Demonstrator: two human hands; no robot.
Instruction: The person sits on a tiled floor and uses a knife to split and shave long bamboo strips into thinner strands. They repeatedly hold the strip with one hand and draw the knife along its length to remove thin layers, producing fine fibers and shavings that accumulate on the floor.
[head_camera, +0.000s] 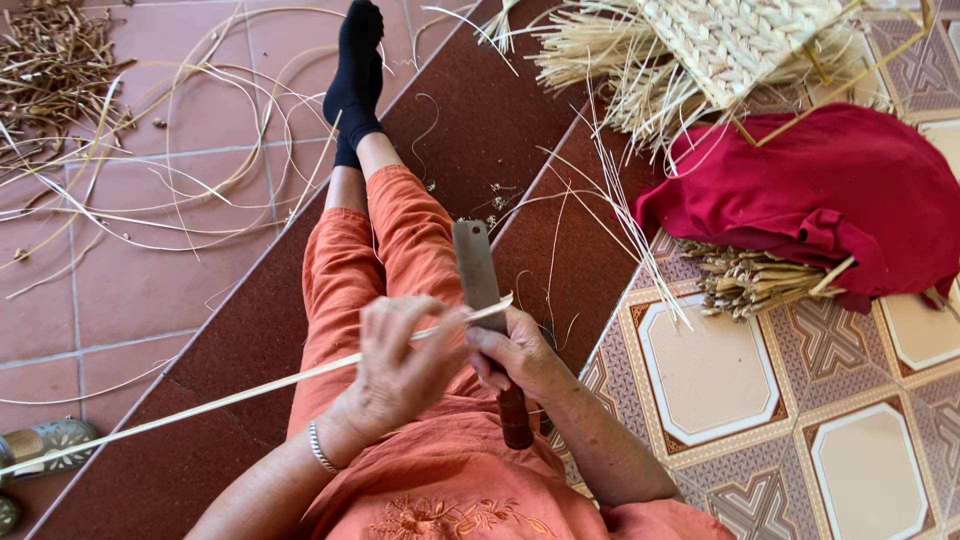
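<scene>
One pale thin strip (250, 388) crosses the flat steel blade (476, 265).

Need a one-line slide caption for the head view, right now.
Seated person's right hand holds a broad knife against a long cane strip gripped by the left hand.

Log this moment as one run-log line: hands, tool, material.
left hand: pinches cane strip | right hand: grips knife, blade against strip | loose strips on floor
</scene>
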